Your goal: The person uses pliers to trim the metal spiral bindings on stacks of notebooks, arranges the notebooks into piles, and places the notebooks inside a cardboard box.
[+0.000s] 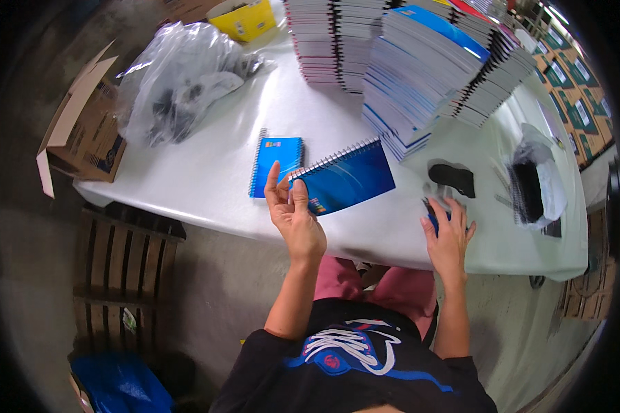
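My left hand (297,219) grips one end of a blue spiral notebook (351,177), thumb on its cover, holding it tilted above the table. Partly behind that hand, a second blue spiral notebook (281,158) lies flat, its wire binding along the left side. Near the table's front edge on the right, my right hand (449,233) is curled over a small dark blue object (432,219) between thumb and forefinger. Blur and the fingers hide its kind. Just beyond lies a flat black piece (452,179).
Tall stacks of notebooks (410,76) rise at the back. A clear plastic bag (179,82) and an open cardboard box (89,131) are at left. On the right sits a bag with black wire coils (536,182). A wooden pallet (124,265) lies below the table (186,182).
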`<state>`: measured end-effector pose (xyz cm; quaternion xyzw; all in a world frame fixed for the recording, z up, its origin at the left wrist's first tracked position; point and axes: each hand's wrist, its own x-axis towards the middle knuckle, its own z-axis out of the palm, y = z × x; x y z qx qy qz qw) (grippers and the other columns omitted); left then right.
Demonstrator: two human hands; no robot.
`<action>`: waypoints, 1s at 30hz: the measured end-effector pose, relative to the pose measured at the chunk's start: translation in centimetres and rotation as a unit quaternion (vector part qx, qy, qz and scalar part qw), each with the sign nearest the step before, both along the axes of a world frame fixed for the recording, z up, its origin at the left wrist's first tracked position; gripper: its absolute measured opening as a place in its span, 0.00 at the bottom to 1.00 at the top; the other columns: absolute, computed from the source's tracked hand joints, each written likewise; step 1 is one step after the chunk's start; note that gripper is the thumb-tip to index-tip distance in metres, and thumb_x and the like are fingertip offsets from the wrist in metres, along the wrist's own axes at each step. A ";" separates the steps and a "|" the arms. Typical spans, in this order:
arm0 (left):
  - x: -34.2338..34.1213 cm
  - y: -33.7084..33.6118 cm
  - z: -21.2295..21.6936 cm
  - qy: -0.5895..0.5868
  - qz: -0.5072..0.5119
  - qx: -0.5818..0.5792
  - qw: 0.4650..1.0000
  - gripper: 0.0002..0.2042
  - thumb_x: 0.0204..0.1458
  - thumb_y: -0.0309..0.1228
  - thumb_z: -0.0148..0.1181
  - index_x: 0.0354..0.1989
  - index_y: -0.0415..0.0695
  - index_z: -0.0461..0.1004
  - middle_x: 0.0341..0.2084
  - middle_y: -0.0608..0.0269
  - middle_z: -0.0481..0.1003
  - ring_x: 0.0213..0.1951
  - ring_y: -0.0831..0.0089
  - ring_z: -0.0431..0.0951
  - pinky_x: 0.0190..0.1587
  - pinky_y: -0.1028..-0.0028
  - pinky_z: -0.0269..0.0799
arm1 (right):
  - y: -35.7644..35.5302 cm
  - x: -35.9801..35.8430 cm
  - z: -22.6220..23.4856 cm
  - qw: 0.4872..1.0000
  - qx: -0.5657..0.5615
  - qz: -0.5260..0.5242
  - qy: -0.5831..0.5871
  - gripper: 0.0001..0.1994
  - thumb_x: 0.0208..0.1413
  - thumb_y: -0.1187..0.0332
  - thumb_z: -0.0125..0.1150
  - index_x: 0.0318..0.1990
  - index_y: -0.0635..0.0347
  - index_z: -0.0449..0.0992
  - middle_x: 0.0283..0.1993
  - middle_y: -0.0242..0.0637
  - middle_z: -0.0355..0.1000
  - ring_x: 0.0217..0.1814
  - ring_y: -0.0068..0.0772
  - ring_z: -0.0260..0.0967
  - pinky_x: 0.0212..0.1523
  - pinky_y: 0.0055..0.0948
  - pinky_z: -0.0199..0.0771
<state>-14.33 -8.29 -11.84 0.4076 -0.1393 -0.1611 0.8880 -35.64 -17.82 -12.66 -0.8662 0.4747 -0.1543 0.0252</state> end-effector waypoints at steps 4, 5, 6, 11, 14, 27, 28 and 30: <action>0.5 1.1 -0.6 0.057 0.005 -0.021 0.998 0.19 0.58 0.23 0.48 0.58 0.45 0.56 0.44 0.64 0.62 0.40 0.81 0.67 0.44 0.80 0.67 | 0.2 5.7 1.8 0.951 0.097 0.160 -0.247 0.24 0.55 0.58 0.56 0.59 0.53 0.64 0.58 0.41 0.61 0.57 0.42 0.61 0.58 0.35 0.58; 0.6 1.5 -0.7 0.063 0.008 -0.020 0.998 0.19 0.58 0.23 0.48 0.58 0.45 0.56 0.45 0.64 0.61 0.40 0.81 0.66 0.44 0.80 0.67 | 0.4 7.8 2.4 0.911 0.169 0.198 -0.319 0.24 0.55 0.60 0.57 0.59 0.54 0.64 0.58 0.41 0.61 0.56 0.40 0.62 0.57 0.33 0.60; 0.8 2.1 -0.3 0.066 0.009 -0.028 0.997 0.18 0.58 0.22 0.48 0.57 0.45 0.57 0.45 0.65 0.59 0.40 0.80 0.66 0.44 0.80 0.66 | 0.7 10.0 2.6 0.859 0.261 0.217 -0.383 0.25 0.54 0.63 0.58 0.59 0.55 0.63 0.57 0.40 0.63 0.53 0.36 0.63 0.55 0.32 0.61; 3.8 3.6 -0.3 -0.140 0.081 0.178 0.971 0.18 0.54 0.26 0.56 0.53 0.44 0.63 0.40 0.65 0.67 0.41 0.77 0.67 0.43 0.75 0.65 | -1.3 18.4 3.4 0.769 0.330 0.276 -0.472 0.27 0.49 0.76 0.60 0.59 0.57 0.63 0.51 0.34 0.68 0.43 0.23 0.67 0.46 0.24 0.68; 6.6 4.8 -0.7 -0.260 0.188 0.353 0.879 0.19 0.47 0.30 0.63 0.49 0.46 0.69 0.34 0.67 0.72 0.42 0.73 0.68 0.42 0.69 0.64 | -2.1 22.7 3.5 0.796 0.354 0.266 -0.412 0.25 0.47 0.73 0.61 0.56 0.57 0.67 0.48 0.38 0.71 0.41 0.29 0.69 0.46 0.28 0.69; 10.0 5.7 -4.1 -0.347 0.145 0.462 0.803 0.14 0.48 0.36 0.62 0.44 0.49 0.76 0.45 0.57 0.71 0.49 0.61 0.69 0.52 0.63 0.60 | -3.4 24.7 0.9 0.909 0.095 0.328 -0.238 0.23 0.51 0.63 0.59 0.57 0.47 0.66 0.62 0.38 0.58 0.64 0.41 0.53 0.58 0.52 0.52; 10.4 6.4 -3.9 -0.353 0.167 0.435 0.811 0.16 0.48 0.36 0.62 0.45 0.46 0.75 0.46 0.54 0.70 0.50 0.59 0.68 0.53 0.64 0.62 | -3.3 23.9 3.8 0.906 0.003 0.333 -0.262 0.22 0.51 0.65 0.59 0.56 0.48 0.68 0.60 0.39 0.61 0.64 0.42 0.55 0.59 0.45 0.54; 9.4 7.2 -1.7 -0.329 0.166 0.385 0.846 0.17 0.52 0.39 0.59 0.48 0.46 0.73 0.47 0.60 0.69 0.50 0.67 0.68 0.49 0.67 0.62 | -4.1 21.2 10.4 0.878 -0.175 0.329 -0.300 0.22 0.51 0.64 0.60 0.55 0.50 0.68 0.56 0.42 0.64 0.60 0.44 0.59 0.57 0.42 0.59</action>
